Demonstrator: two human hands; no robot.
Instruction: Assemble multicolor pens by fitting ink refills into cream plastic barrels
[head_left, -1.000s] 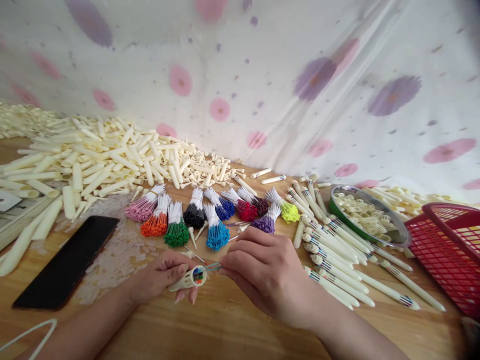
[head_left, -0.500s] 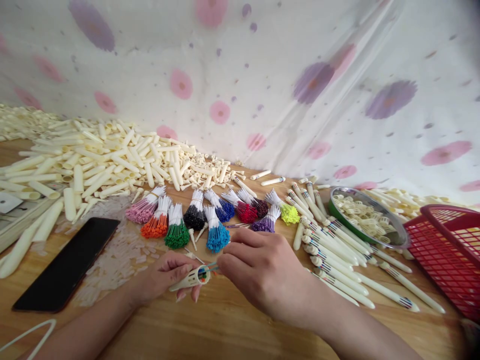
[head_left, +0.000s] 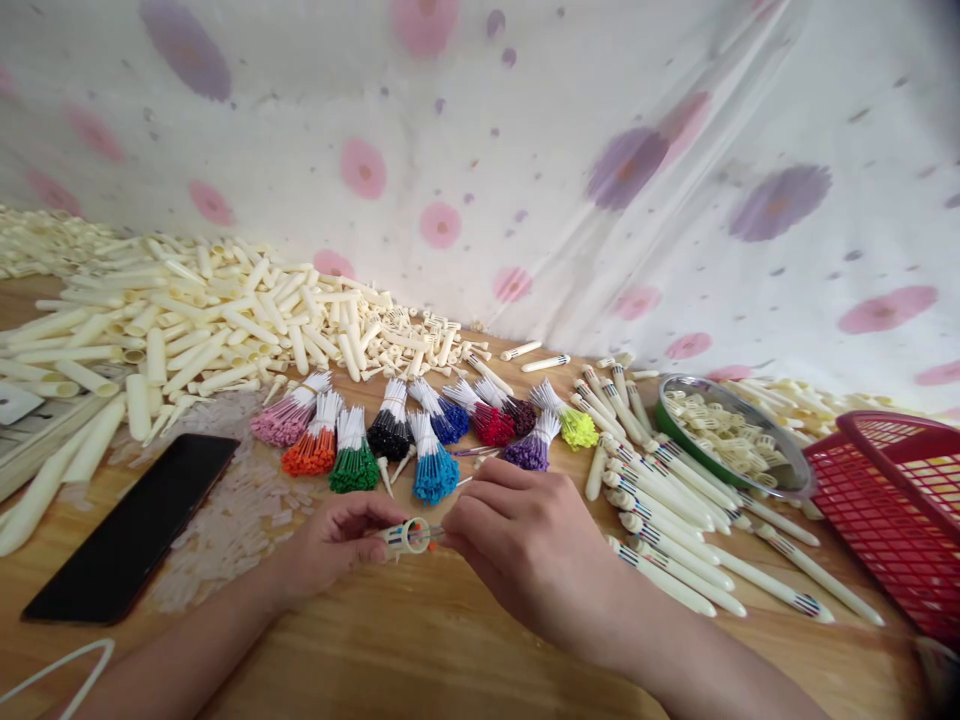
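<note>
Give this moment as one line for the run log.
left hand: holds cream pen barrel | right hand: fingertips at its open end | behind: coloured refill bundles | right: assembled pens

My left hand (head_left: pixel 337 545) covers most of the cream pen barrel (head_left: pixel 409 537); what sits in its open end is too small to tell. My right hand (head_left: pixel 525 545) hides its own fingertips there. The right edge of the frame cuts off the red basket (head_left: pixel 892 500), and the lower left corner cuts off the white loop (head_left: pixel 60 665).
</note>
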